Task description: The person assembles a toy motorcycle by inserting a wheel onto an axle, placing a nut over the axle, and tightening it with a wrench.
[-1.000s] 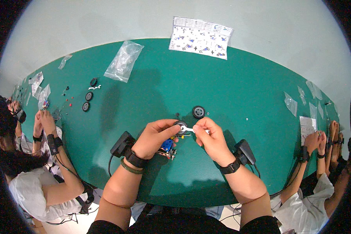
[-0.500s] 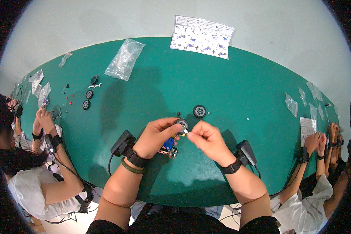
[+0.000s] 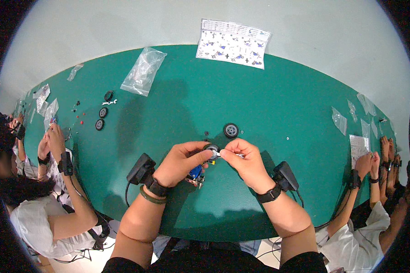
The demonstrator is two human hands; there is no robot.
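My left hand [image 3: 180,161] is closed around a small toy vehicle model with a blue body [image 3: 195,172] and metal parts at its lower end. A black-tyred wheel [image 3: 211,147] on the model shows between the fingertips. My right hand [image 3: 245,167] pinches a small silvery wrench [image 3: 218,154], whose one end meets the middle of that wheel. Its other end pokes out past my fingers. Just beyond the hands lies a loose wheel [image 3: 231,130] with a grey hub, beside a tiny nut [image 3: 242,132] and a small black part [image 3: 207,133].
An instruction sheet [image 3: 232,45] lies at the far edge, and a clear plastic bag [image 3: 144,72] left of it. More wheels [image 3: 103,112], a wrench [image 3: 110,102] and small red and black pieces lie on the green table [image 3: 278,95]. People work at both sides [image 3: 54,141].
My right hand has turned slightly, and the wrench's far end now shows past its fingers. The wheel on the model has tilted and sits a little lower.
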